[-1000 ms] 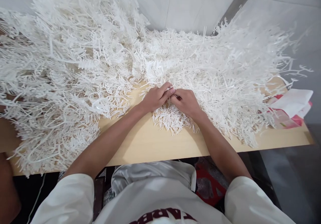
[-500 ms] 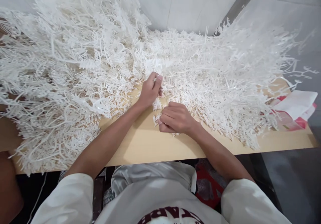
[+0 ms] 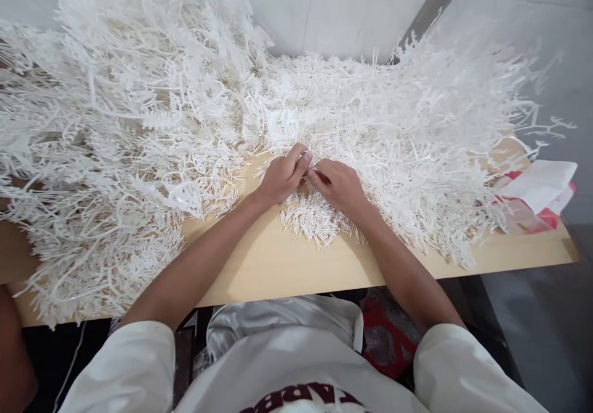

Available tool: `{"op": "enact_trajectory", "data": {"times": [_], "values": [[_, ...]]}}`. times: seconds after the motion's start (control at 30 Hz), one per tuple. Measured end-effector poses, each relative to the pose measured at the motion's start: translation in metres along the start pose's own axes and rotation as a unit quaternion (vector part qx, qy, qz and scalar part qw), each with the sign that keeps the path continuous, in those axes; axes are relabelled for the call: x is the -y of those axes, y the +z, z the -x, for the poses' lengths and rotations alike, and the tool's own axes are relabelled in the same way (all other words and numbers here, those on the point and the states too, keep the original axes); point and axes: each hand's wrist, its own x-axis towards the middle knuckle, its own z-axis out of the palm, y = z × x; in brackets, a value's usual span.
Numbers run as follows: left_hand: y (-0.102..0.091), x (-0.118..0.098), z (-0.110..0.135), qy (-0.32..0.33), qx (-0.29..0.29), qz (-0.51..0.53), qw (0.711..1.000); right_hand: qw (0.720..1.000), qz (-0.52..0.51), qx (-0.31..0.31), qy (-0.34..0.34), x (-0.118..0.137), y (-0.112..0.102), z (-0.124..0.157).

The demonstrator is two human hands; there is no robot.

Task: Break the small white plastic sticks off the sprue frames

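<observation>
On the left, a big heap of white plastic sprigs (image 3: 115,129) covers most of the tabletop (image 3: 259,265) and hangs over its left and near edge. In the middle, the left hand (image 3: 280,178) and the right hand (image 3: 340,184) meet with fingertips touching; both are closed in a pinch on one small white sprig piece (image 3: 311,167) between them, just above a loose clump of sprigs (image 3: 315,221). On the right, more sprigs reach to a red and white bag (image 3: 537,200) at the corner.

I think the thin branches could tangle with the neighbours and pull them along, and the pieces near the front edge could fall off. Free room is only the bare strip of wood in front of the hands.
</observation>
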Motion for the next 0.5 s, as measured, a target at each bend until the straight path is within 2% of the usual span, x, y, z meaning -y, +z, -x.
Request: {"op": "enact_trajectory", "data": {"times": [0.13,0.27,0.33,0.4,0.5], "values": [[0.002,0.0,-0.001,0.008,0.021,-0.022,0.999,0.998,0.023,-0.01,-0.055,0.007,-0.003,0.002],[0.002,0.002,-0.004,-0.051,-0.034,0.065,0.996,0.973,-0.008,-0.022,-0.23,0.029,-0.005,0.01],[0.001,0.002,-0.004,-0.075,-0.046,0.131,0.987,0.959,-0.028,-0.05,-0.277,0.035,-0.004,0.012],[0.0,0.0,-0.004,-0.082,-0.033,0.173,0.981,0.962,-0.04,-0.097,-0.253,0.03,-0.002,0.013],[-0.001,-0.001,-0.003,-0.083,-0.008,0.211,0.974,0.981,-0.027,-0.169,-0.095,0.007,-0.003,0.008]]}}
